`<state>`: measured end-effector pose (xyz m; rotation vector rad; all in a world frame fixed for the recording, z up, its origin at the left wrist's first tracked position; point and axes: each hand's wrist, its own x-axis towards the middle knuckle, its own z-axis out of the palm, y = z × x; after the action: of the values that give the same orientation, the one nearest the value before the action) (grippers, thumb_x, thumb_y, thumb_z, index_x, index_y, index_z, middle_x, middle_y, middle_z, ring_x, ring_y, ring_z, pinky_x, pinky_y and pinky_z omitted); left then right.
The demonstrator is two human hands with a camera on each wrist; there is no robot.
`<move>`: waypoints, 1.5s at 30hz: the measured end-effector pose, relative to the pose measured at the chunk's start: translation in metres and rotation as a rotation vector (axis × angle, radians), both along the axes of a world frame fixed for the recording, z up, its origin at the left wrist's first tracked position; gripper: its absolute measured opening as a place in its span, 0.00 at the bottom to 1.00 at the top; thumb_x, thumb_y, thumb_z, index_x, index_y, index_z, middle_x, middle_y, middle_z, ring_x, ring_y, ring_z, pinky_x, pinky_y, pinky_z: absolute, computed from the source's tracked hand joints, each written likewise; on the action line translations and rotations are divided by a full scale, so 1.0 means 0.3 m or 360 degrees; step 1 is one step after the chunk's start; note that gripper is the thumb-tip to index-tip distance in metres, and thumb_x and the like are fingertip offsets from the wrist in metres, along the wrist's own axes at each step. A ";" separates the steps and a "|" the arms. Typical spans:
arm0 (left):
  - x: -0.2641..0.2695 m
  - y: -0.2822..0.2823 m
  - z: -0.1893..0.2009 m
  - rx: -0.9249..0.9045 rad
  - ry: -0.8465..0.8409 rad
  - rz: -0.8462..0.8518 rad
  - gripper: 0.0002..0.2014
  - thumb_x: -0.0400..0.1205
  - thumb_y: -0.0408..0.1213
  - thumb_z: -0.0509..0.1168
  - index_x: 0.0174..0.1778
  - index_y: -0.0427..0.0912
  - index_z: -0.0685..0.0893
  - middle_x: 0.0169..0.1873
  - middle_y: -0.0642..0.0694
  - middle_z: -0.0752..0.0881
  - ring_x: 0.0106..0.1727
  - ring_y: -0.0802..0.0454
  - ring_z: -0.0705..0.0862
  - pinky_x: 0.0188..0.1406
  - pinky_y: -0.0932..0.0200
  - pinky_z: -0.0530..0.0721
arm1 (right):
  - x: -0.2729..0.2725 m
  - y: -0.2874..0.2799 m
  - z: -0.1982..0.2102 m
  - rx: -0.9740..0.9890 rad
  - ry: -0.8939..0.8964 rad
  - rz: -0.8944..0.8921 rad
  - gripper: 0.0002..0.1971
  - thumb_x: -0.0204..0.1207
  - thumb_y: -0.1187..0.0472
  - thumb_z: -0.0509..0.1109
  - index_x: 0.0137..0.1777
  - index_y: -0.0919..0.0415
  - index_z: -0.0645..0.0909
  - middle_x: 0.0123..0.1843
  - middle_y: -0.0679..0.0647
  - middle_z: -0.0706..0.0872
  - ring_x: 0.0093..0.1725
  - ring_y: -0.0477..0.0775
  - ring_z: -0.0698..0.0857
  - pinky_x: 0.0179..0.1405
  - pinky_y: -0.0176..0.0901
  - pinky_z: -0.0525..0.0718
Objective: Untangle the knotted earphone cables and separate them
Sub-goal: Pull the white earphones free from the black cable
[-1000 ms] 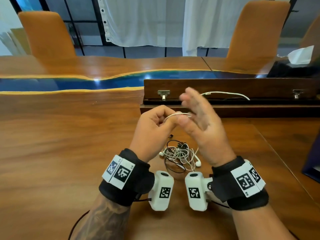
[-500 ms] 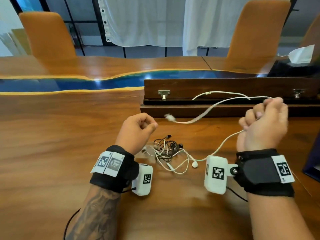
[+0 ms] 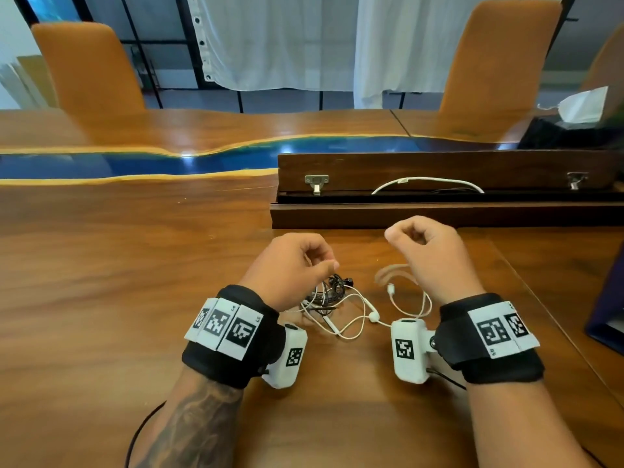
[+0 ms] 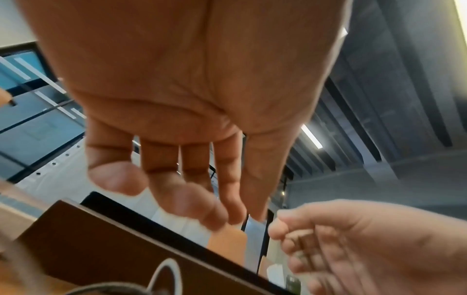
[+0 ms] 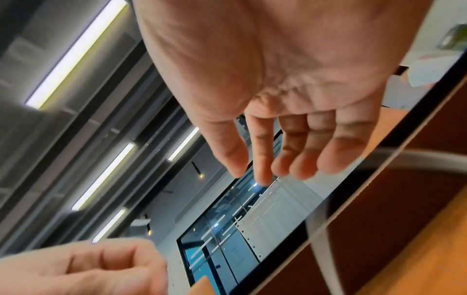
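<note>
Both hands hover above the table with fingers loosely curled, holding nothing: the left hand (image 3: 297,265) at frame centre, the right hand (image 3: 429,258) just right of it. The earphone tangle (image 3: 332,292) lies between them on the table (image 3: 135,282), its white cable (image 3: 410,307) looping rightward. Tugging one strand blindly could tighten the knot. The wooden box (image 3: 439,214) closes in just above; open room lies left and below.

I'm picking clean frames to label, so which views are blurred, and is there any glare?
Head: mostly sharp, with a motion-smeared cable by the right hand; glare on the table's blue strip. Left wrist: left hand fingertips and lower left corner blurred. Right wrist: left hand's edges smeared; bright ceiling lights.
</note>
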<state>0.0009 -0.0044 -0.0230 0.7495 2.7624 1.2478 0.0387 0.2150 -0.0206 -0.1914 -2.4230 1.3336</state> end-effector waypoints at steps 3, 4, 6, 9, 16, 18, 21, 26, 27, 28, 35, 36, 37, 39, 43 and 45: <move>0.007 0.020 -0.013 -0.0212 -0.0089 -0.0022 0.07 0.84 0.47 0.69 0.43 0.52 0.87 0.40 0.53 0.88 0.44 0.55 0.85 0.48 0.51 0.88 | 0.001 -0.034 -0.007 0.0340 -0.0070 0.0105 0.05 0.81 0.50 0.71 0.44 0.47 0.84 0.50 0.44 0.83 0.52 0.41 0.81 0.49 0.41 0.78; 0.005 0.024 -0.016 -0.0224 -0.0093 -0.0015 0.06 0.85 0.47 0.68 0.43 0.52 0.87 0.40 0.53 0.88 0.44 0.54 0.86 0.48 0.50 0.88 | 0.003 -0.052 -0.005 0.0411 -0.0132 0.0233 0.06 0.81 0.48 0.71 0.44 0.47 0.85 0.51 0.43 0.83 0.52 0.40 0.81 0.50 0.41 0.78; -0.004 0.023 -0.023 -0.0180 -0.0095 0.0015 0.06 0.86 0.45 0.67 0.44 0.53 0.87 0.39 0.53 0.88 0.42 0.54 0.85 0.47 0.50 0.88 | 0.016 -0.096 0.000 0.0442 -0.0340 0.0556 0.11 0.82 0.45 0.69 0.41 0.48 0.87 0.49 0.45 0.86 0.50 0.42 0.83 0.52 0.44 0.82; -0.012 0.018 -0.030 -0.0074 -0.0126 0.0081 0.08 0.87 0.42 0.66 0.43 0.54 0.86 0.35 0.54 0.88 0.36 0.58 0.83 0.41 0.56 0.85 | 0.029 -0.146 -0.014 0.0498 -0.0647 0.0825 0.20 0.84 0.41 0.66 0.36 0.49 0.90 0.43 0.50 0.91 0.46 0.50 0.87 0.52 0.51 0.86; -0.022 0.019 -0.046 0.0072 -0.0127 0.0096 0.09 0.87 0.43 0.66 0.41 0.52 0.86 0.34 0.52 0.89 0.33 0.58 0.83 0.45 0.50 0.89 | 0.026 -0.164 -0.019 0.0735 -0.0876 0.0789 0.23 0.84 0.40 0.66 0.36 0.53 0.91 0.30 0.48 0.86 0.31 0.47 0.79 0.37 0.45 0.79; -0.023 0.018 -0.048 0.0107 -0.0121 0.0092 0.09 0.87 0.44 0.66 0.41 0.51 0.87 0.35 0.52 0.89 0.35 0.57 0.84 0.46 0.49 0.88 | 0.024 -0.158 -0.020 0.0658 -0.0799 0.0775 0.21 0.83 0.41 0.68 0.35 0.52 0.88 0.31 0.48 0.86 0.30 0.48 0.81 0.36 0.48 0.79; -0.017 0.019 -0.043 0.0177 -0.0115 0.0053 0.10 0.87 0.47 0.66 0.43 0.49 0.88 0.38 0.53 0.89 0.40 0.56 0.85 0.50 0.48 0.87 | 0.020 -0.132 -0.019 0.0537 -0.0518 0.0641 0.12 0.82 0.46 0.71 0.41 0.51 0.83 0.40 0.47 0.87 0.40 0.47 0.85 0.40 0.45 0.85; 0.003 0.033 -0.032 0.0210 -0.0198 -0.0167 0.11 0.83 0.46 0.71 0.60 0.52 0.87 0.50 0.57 0.89 0.53 0.62 0.86 0.56 0.58 0.84 | 0.012 -0.094 0.005 -0.0095 -0.0029 0.0585 0.07 0.84 0.67 0.68 0.51 0.54 0.84 0.45 0.49 0.90 0.35 0.46 0.83 0.37 0.36 0.84; 0.003 0.033 -0.034 0.0183 -0.0163 -0.0176 0.12 0.82 0.44 0.73 0.62 0.52 0.87 0.51 0.56 0.89 0.54 0.61 0.86 0.57 0.58 0.83 | 0.013 -0.093 0.014 -0.0258 0.0058 0.0557 0.08 0.84 0.70 0.67 0.52 0.58 0.84 0.45 0.50 0.91 0.32 0.47 0.81 0.34 0.35 0.82; 0.001 0.032 -0.035 0.0166 -0.0135 -0.0167 0.13 0.81 0.42 0.74 0.61 0.51 0.87 0.50 0.55 0.89 0.52 0.59 0.86 0.56 0.57 0.84 | 0.014 -0.093 0.025 -0.0388 0.0145 0.0517 0.08 0.84 0.72 0.66 0.52 0.60 0.84 0.45 0.51 0.92 0.30 0.47 0.79 0.32 0.34 0.81; -0.022 0.006 -0.025 0.0432 0.0019 0.0173 0.06 0.86 0.36 0.68 0.47 0.44 0.91 0.41 0.48 0.90 0.44 0.50 0.86 0.46 0.57 0.85 | 0.002 -0.051 0.027 -0.0523 0.0353 0.0017 0.11 0.85 0.71 0.64 0.55 0.55 0.84 0.43 0.49 0.92 0.24 0.42 0.77 0.26 0.32 0.78; -0.030 -0.001 -0.025 0.0446 0.0044 0.0230 0.07 0.86 0.37 0.67 0.46 0.45 0.90 0.40 0.49 0.90 0.44 0.52 0.86 0.46 0.59 0.85 | 0.000 -0.046 0.021 -0.0479 0.0354 -0.0032 0.11 0.85 0.70 0.65 0.55 0.54 0.85 0.42 0.48 0.92 0.24 0.42 0.77 0.26 0.33 0.78; -0.038 -0.009 -0.026 0.0461 0.0073 0.0294 0.07 0.86 0.38 0.67 0.46 0.45 0.89 0.39 0.50 0.89 0.43 0.55 0.85 0.44 0.61 0.83 | -0.002 -0.040 0.016 -0.0445 0.0365 -0.0073 0.11 0.85 0.70 0.65 0.54 0.54 0.86 0.42 0.48 0.92 0.24 0.44 0.77 0.25 0.34 0.77; -0.055 -0.030 -0.029 0.0603 0.0093 0.0447 0.08 0.87 0.37 0.65 0.44 0.44 0.87 0.34 0.54 0.85 0.36 0.60 0.81 0.40 0.63 0.78 | -0.007 -0.027 0.013 -0.0426 0.0381 -0.0148 0.12 0.84 0.70 0.65 0.51 0.53 0.87 0.42 0.48 0.92 0.26 0.46 0.78 0.26 0.34 0.77; -0.080 -0.071 -0.015 0.1032 0.0041 0.0711 0.09 0.89 0.34 0.60 0.46 0.39 0.85 0.27 0.52 0.78 0.31 0.56 0.79 0.42 0.55 0.78 | -0.013 -0.002 0.006 -0.0319 0.0323 -0.0252 0.14 0.82 0.71 0.65 0.48 0.54 0.88 0.43 0.47 0.92 0.43 0.50 0.90 0.40 0.32 0.85; -0.076 -0.077 -0.002 0.1206 0.0043 0.0789 0.11 0.90 0.32 0.57 0.46 0.43 0.83 0.24 0.51 0.76 0.32 0.55 0.85 0.42 0.55 0.81 | -0.017 -0.002 -0.005 -0.0223 0.0225 -0.0262 0.14 0.82 0.71 0.65 0.48 0.54 0.88 0.43 0.46 0.92 0.44 0.57 0.89 0.39 0.32 0.83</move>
<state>-0.0220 -0.0274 -0.0237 0.0448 2.5297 2.4426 0.0336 0.2145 -0.0220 -0.3146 -2.1500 1.3928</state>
